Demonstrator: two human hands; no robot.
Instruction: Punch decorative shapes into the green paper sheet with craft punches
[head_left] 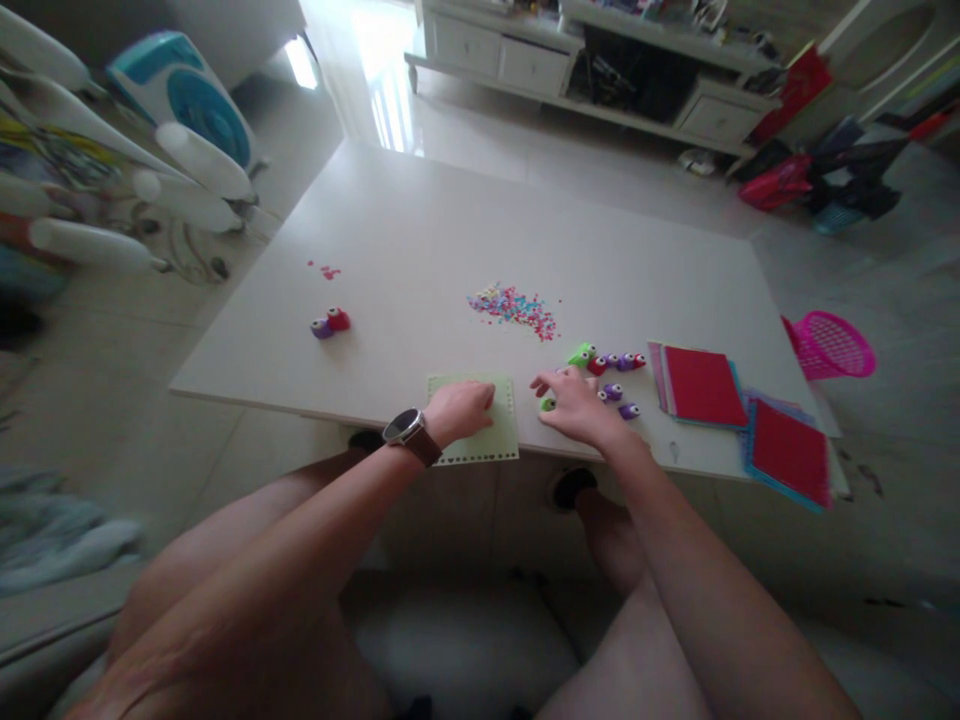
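A light green sheet of paper [501, 440] with small punched shapes along its edges lies at the table's near edge, its bottom jutting over. My left hand [459, 412], watch on the wrist, rests on the sheet with fingers curled; whatever is under them is hidden. Just right of the paper, my right hand [574, 402] has thumb and fingers apart around a small green paper punch [548, 404]. Beside it stand several more punches, among them a green one [582, 354], a red one [598, 366] and a purple one [629, 411].
Colourful punched bits [517, 308] are heaped mid-table. To the left are two more punches [331, 322] and a few red bits [330, 272]. Stacks of coloured paper [705, 386] lie at the right, near a pink basket [834, 346]. My knees are below the table edge.
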